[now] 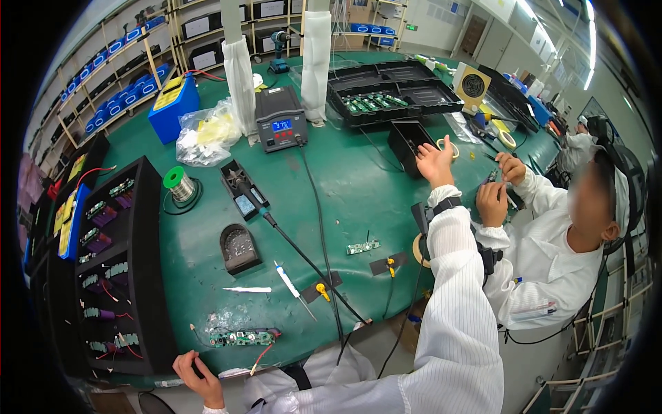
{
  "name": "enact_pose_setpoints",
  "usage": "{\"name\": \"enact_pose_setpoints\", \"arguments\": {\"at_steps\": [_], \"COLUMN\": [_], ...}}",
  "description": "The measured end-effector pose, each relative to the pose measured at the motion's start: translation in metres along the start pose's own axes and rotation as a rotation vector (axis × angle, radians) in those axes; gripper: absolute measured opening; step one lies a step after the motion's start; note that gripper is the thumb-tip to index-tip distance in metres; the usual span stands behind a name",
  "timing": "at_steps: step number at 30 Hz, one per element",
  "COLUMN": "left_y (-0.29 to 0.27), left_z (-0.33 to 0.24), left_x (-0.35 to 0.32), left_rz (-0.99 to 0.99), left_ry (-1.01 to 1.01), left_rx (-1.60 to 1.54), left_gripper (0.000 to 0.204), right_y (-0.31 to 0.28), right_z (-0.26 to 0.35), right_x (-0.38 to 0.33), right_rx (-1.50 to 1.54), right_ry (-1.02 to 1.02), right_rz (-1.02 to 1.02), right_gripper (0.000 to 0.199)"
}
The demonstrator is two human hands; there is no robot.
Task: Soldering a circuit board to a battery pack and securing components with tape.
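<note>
Green bench (358, 186) spread wide, black trays (114, 269) along its left edge. Soldering station (281, 127) at the back, iron (252, 200) parked mid-bench. Right hand (436, 162) stretched far out, fingers spread, holding nothing, beside a tape roll (452, 147). Left hand (198, 378) curled at the near edge, grip unclear, just below a circuit board (243, 337).

1. Both arms wear long white sleeves of thin fabric with a fine woven stripe.
2. The right sleeve (452, 310) is loose and creased, and ends in a gathered cuff at the wrist.
3. A dark strap circles the right wrist beside that cuff.
4. Both hands are bare, without gloves.
</note>
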State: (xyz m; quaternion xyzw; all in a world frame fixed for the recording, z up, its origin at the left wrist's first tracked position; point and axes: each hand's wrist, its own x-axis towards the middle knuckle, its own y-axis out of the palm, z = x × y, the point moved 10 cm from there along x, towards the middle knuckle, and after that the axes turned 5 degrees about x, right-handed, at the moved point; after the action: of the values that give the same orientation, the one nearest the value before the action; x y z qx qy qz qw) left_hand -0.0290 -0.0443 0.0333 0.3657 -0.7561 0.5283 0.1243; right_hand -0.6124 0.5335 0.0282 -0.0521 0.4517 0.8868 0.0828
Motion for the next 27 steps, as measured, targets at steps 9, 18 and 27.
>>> {"name": "enact_pose_setpoints", "arguments": {"at_steps": [9,18,27], "left_y": [-0.001,-0.016,-0.025], "left_z": [-0.008,-0.01,-0.101], "left_x": [0.005,0.053,0.101], "left_rz": [0.02,0.194,0.212], "left_ry": [0.022,-0.028,0.23], "left_rx": [-0.036,-0.372,-0.451], "left_gripper": [0.014,0.025,0.051], "right_y": [0.007,0.184,0.151], "right_z": [0.058,-0.002,-0.248], "right_x": [-0.029,-0.353,-0.376], "right_rx": [-0.043,-1.272,-1.956], "right_ry": [-0.409,-0.818,-0.497], "right_rz": [-0.037,0.548,0.786], "right_gripper": [0.045,0.015,0.033]}}
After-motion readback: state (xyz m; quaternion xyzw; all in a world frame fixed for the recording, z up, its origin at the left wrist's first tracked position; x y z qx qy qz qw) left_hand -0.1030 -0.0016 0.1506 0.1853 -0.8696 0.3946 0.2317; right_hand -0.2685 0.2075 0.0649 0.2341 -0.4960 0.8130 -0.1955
